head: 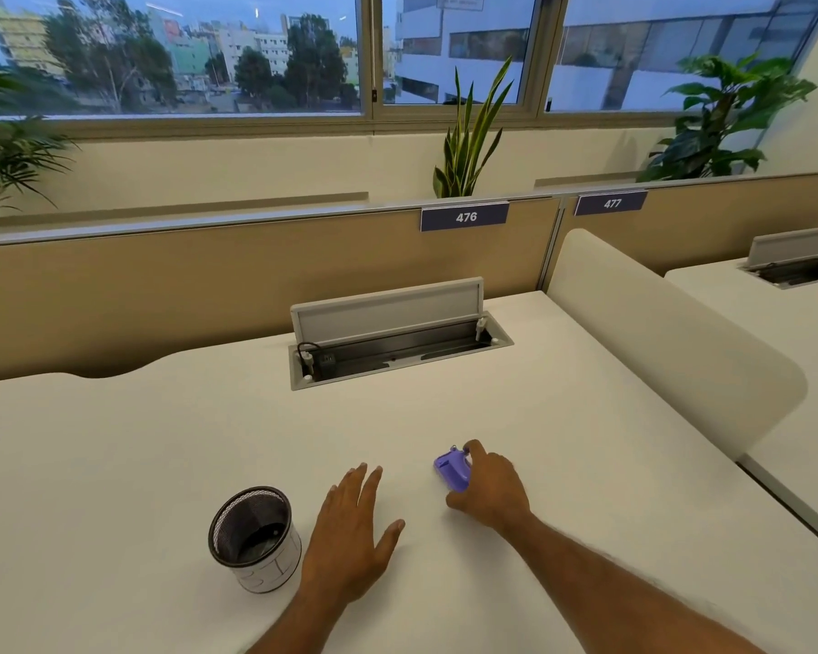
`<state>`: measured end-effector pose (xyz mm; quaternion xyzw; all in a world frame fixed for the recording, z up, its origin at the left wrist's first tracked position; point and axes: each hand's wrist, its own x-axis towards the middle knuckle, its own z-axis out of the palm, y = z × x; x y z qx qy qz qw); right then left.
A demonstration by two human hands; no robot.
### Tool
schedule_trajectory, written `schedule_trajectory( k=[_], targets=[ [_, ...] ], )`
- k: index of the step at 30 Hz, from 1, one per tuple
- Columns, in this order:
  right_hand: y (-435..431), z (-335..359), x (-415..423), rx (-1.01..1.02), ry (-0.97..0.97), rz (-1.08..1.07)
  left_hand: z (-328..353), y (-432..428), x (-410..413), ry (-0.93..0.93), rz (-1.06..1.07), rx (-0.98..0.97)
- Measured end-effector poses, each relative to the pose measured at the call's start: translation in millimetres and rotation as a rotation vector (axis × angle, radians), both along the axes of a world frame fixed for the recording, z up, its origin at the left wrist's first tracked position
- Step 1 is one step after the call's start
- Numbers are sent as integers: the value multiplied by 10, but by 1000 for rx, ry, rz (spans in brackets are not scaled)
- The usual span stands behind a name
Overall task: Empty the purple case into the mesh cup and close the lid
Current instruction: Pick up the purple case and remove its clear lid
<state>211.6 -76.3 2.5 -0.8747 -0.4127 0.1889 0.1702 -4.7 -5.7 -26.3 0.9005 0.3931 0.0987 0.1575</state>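
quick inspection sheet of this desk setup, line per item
surface: white desk, mostly bare
job's things: purple case on the desk, lid state unclear; mesh cup upright near the left hand, something dark at its bottom, cannot tell what
clutter: nothing seen
grippers: right hand curled around the purple case; left hand flat and open on the desk, holding nothing
cables: black cable inside the open cable tray
surroundings: partition with labels 476 and 477; potted plants behind it; windows onto buildings; a neighbouring desk at right
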Motion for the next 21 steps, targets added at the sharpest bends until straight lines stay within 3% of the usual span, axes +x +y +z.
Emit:
schedule_trajectory(
  k=[7, 9, 16, 21],
  targets=[
    [-24, 109, -183, 155, 304, -75, 23, -87, -2, 24, -30, -68],
    [-36, 148, -265, 189, 328, -30, 88, -155, 46, -157, 13, -223],
    [-49, 294, -663, 304, 171, 193, 519, -249, 253, -869, 379, -1083],
    [-70, 310, -807, 367, 116, 248, 581, -291, 271, -1058, 523, -1180]
  ],
)
